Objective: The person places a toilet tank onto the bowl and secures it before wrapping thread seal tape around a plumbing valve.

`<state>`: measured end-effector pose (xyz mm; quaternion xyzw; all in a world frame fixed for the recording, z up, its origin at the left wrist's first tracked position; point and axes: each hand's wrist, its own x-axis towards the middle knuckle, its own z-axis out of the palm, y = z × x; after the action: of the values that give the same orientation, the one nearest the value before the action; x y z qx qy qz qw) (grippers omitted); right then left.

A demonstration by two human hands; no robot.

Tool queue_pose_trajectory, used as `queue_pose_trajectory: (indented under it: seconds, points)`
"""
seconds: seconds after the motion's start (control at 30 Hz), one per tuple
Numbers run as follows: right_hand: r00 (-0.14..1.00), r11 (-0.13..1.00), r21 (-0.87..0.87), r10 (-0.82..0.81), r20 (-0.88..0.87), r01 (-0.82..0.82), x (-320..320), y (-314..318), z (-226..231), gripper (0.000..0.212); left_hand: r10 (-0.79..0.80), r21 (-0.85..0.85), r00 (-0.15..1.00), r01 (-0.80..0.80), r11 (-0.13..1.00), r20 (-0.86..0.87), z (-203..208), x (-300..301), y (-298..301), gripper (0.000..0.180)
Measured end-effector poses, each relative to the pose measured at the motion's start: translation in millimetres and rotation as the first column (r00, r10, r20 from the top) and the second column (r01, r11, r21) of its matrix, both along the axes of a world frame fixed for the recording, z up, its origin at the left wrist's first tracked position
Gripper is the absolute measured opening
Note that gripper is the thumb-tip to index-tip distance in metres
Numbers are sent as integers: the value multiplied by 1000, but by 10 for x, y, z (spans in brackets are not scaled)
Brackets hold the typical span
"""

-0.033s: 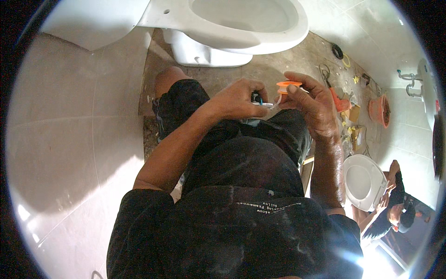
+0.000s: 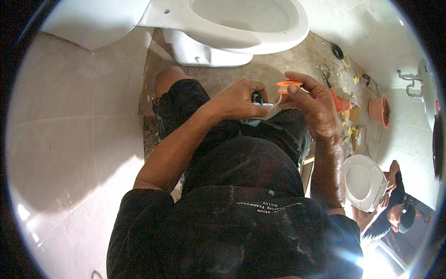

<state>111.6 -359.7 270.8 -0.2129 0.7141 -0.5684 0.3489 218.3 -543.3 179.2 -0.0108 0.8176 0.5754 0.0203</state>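
Between the thumb and fingers of my right hand (image 2: 313, 104) is an orange spool of white thread seal tape (image 2: 289, 85). A loose strand of the tape (image 2: 277, 102) runs from the spool toward my left hand (image 2: 239, 100). That hand is closed round a small fitting (image 2: 265, 105) with white, black and blue parts; its fingers hide most of it, so its exact kind does not show. Both hands are close together above my lap, in front of the toilet bowl.
A white toilet bowl (image 2: 260, 39) stands just ahead. Along the right lie an orange power tool (image 2: 341, 102), a black coil (image 2: 337, 50), cardboard pieces (image 2: 357, 137) and an orange bucket (image 2: 379, 111). At lower right, another person (image 2: 395, 214) is beside a white toilet seat (image 2: 364, 182).
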Motion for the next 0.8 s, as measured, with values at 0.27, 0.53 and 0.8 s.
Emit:
queue_pose_trajectory:
  seconds: [0.27, 0.53, 0.8]
  points:
    - [999, 999, -39, -16, 31, 17, -32, -81, -202, 44, -43, 27, 998, 42, 999, 36, -23, 67, -7, 31]
    - [991, 990, 98, -108, 79, 100, -3, 39, -880, 43, -52, 283, 992, 82, 956, -113, -55, 173, 119, 28]
    - [965, 997, 40, -79, 251, 71, 171, -286, -1011, 32, 283, 407, 959, -250, 878, -24, -142, 504, -179, 30]
